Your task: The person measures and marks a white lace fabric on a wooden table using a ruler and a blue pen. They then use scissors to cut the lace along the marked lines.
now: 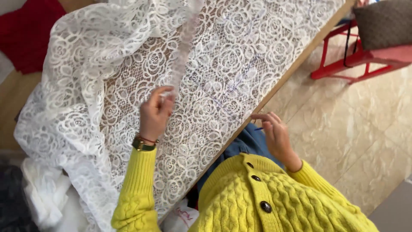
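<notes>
- White lace cloth (107, 77) with a rose pattern covers most of the table (300, 56) in front of me; it lies flat across the middle and bunches into folds on the left side, hanging over the near edge.
- My left hand (155, 112) is raised over the middle of the cloth, fingers pinched together on the lower end of a narrow strip of lace trim (185, 38) that runs up and away across the cloth.
- That wrist wears a watch (143, 145) and thin bracelets, just above the cuff of a yellow knitted cardigan (257, 202).
- My right hand (274, 133) sits at the table's near edge, fingers curled in; a small blue thing (258, 128) shows at the fingertips, and I cannot tell what it is or how firmly it is held.
- Faint blue lines show through the lace near the table's edge.
- Beige tile floor (356, 129) lies to the right, with a red metal frame (343, 64) on it carrying a brown cushion (384, 21).
- Red fabric (25, 34) lies at the far left corner.
</notes>
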